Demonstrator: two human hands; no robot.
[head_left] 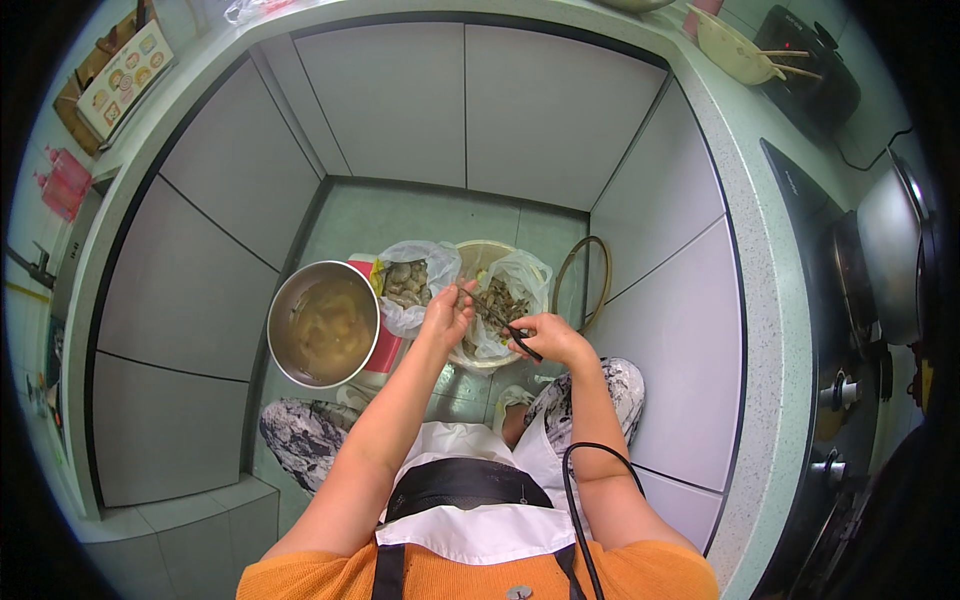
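My left hand (447, 314) is closed in a pinch at the rim of a clear plastic bag; whatever sits between its fingertips is too small to name. My right hand (552, 338) grips a slim dark tool (523, 344) with a black handle, its thin end pointing to the left fingertips. Beneath both hands, a plastic bag (530, 275) lines a cream bucket (487, 247) and holds brownish scraps (502, 298). Left of it, another bag (404, 318) contains greyish, shrimp-like pieces (406, 283). A steel pot (273, 338) of cloudy water with pale pieces (333, 332) stands farther left.
Something red and white (385, 352) lies under the left bag. A hose-like loop (597, 285) leans on the right cabinet (665, 260). Grey cabinets and a counter (745, 330) surround me, with a stove (800, 260) at right. My knees flank the bucket.
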